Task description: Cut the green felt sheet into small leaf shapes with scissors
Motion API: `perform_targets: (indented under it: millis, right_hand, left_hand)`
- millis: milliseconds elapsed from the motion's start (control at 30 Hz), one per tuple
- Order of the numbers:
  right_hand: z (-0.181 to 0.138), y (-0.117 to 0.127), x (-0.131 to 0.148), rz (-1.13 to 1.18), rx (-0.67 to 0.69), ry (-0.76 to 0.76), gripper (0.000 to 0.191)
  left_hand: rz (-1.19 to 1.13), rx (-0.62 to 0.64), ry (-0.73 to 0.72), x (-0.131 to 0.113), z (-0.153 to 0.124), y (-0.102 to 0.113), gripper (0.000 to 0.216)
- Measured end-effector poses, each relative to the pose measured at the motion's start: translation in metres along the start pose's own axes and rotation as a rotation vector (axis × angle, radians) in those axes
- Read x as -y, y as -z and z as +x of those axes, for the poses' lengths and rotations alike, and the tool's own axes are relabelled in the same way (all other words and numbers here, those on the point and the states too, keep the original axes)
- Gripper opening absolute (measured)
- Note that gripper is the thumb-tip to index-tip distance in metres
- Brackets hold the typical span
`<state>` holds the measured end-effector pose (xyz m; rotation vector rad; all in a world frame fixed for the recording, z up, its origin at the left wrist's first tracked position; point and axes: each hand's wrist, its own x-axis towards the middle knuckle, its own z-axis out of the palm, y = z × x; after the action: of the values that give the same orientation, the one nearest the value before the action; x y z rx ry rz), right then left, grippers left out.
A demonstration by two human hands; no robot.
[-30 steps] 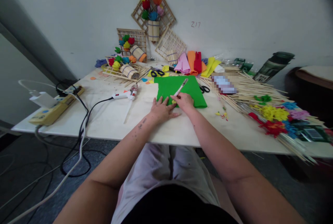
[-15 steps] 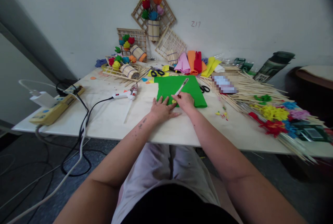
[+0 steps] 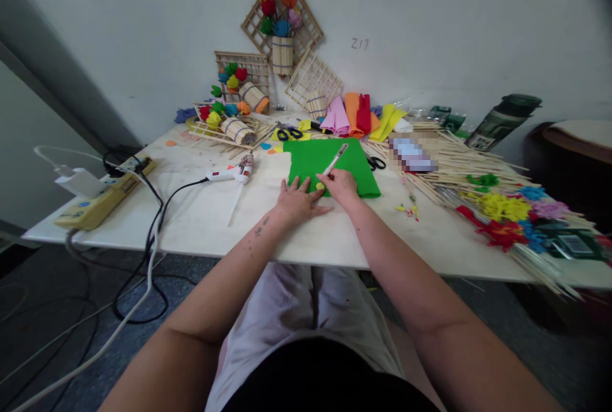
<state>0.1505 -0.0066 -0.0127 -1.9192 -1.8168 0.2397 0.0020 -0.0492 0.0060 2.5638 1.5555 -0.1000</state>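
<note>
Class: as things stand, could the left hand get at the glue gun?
Probably yes. The left hand lies flat and empty at the edge of the green sheet; the glue gun lies close on its left, with only a thin stick between.

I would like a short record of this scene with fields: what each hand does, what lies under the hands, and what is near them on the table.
left hand: flat, fingers spread, on the near edge of the green sheet
right hand: grips a white pen, tip down beside a small yellow piece
support: green sheet lies flat on the table
left of hands: glue gun with black cable
right of hands: scissors, heap of wooden sticks
far edge: folded coloured sheets
</note>
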Motion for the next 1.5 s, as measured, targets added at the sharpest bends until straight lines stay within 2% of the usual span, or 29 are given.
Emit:
perform_targets:
  millis: [667, 1100, 1500]
  right_hand:
    - [0.005, -0.005, -0.011, 0.11, -0.071, 0.072, 0.025]
    - [-0.001, 0.001, -0.007, 0.039, -0.031, 0.011, 0.027]
    - [-0.005, 0.005, -0.006, 0.044, -0.026, 0.025, 0.025]
  left_hand:
    - [0.002, -0.028, -0.006, 0.002, 0.001, -0.003, 0.075]
    - [0.009, -0.018, -0.009, 0.001, -0.001, -0.001, 0.077]
    - [0.002, -0.03, -0.02, 0.002, 0.0, -0.003, 0.077]
